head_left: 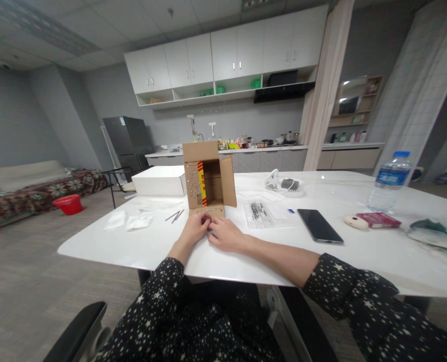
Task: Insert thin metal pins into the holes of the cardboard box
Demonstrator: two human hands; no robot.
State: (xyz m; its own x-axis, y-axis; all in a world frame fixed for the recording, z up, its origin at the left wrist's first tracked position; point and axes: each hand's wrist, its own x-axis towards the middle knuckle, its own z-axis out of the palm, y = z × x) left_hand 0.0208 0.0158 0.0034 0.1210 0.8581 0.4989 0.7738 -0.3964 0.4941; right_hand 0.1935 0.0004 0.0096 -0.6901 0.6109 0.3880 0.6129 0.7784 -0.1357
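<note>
An open brown cardboard box point(208, 178) with a red and yellow strip stands upright on the white table point(133, 246), its flaps spread. Both my hands rest on the table just in front of it. My left hand point(196, 227) has its fingers curled at the box's lower front flap point(207, 212), which is studded with small pins. My right hand point(225, 234) lies beside it, fingertips meeting the left hand's. Something small may be pinched between them; I cannot make it out.
A white flat box point(159, 181) sits left of the cardboard box, thin metal rods point(175, 216) and white packets point(127, 221) near it. To the right lie a clear bag of parts point(259, 212), a black phone point(319, 226), a water bottle point(391, 182) and a red card box point(377, 219).
</note>
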